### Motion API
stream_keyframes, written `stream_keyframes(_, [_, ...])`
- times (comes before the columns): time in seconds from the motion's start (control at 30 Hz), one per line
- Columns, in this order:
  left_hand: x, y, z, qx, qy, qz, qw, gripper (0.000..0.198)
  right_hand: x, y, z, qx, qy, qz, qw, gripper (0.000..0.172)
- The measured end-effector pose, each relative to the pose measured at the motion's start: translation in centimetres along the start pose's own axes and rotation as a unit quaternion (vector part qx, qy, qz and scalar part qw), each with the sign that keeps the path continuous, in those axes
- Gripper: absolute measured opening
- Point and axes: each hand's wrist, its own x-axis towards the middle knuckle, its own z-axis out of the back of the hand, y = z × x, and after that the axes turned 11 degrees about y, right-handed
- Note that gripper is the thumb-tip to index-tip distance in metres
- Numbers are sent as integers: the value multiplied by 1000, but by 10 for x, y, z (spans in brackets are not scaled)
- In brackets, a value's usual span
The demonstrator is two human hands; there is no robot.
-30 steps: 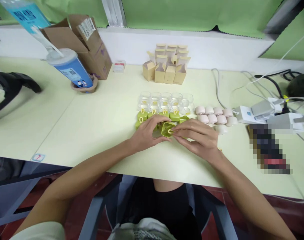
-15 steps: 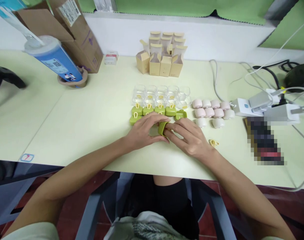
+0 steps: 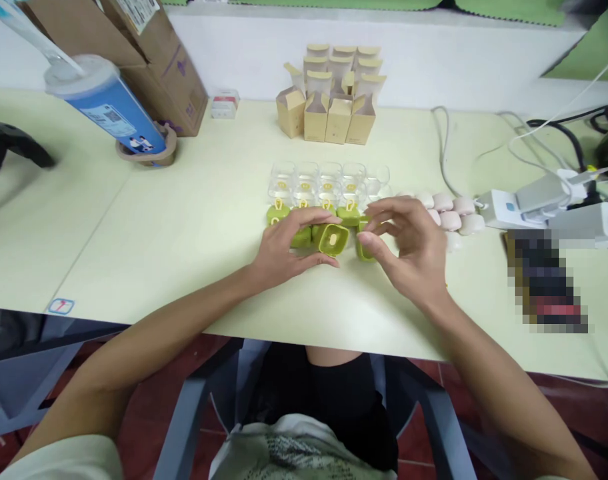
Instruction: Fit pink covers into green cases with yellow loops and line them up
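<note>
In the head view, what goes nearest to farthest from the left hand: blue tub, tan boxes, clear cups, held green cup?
1. Green cup: held in the left hand.
2. Clear cups: just beyond.
3. Tan boxes: farther back, by the wall.
4. Blue tub: far to the left.

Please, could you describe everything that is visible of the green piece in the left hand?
The green piece looks like glossy plastic: a hollow cup with a rounded-square rim. Its opening is tilted toward the camera, showing a pale yellow part inside. The left hand holds it in front of other green pieces; contact with those is unclear.
</note>
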Motion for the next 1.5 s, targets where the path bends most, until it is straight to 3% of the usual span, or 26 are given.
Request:
stream_keyframes(0.1, [3,0,-1,34,-10,-51,998,76,2,-2,-7,199,103,-116,968,49])
stream_keyframes(0.23, [7,-2,-3,42,-24,-64,997,69,3,-3,-12,273,141,-144,941,50])
stream_keyframes(0.5, [11,-13,-1,71,-8,-66,995,67,4,7,-10,224,80,-109,965,35])
stream_keyframes(0.63, [12,-12,0,97,7,-57,994,38,4,10,-6,187,75,-103,974,36])
stream_keyframes(0.8, [13,-11,1,67,44,-52,995,23,1,12,-11,157,78,-79,981,22])
stream_keyframes(0.93, [17,-9,7,71,66,-33,995,27,-1,14,-18,168,75,-64,981,20])
stream_keyframes(1.27, [20,-2,10,117,24,-54,991,34,-1,21,-22,223,64,-79,970,43])
stream_keyframes(1.4, [18,-4,7,127,20,-65,990,32,-2,18,-22,211,85,-74,971,39])
stream_keyframes(1.5, [19,-2,9,133,25,-61,989,30,-3,14,-22,197,53,-48,978,29])
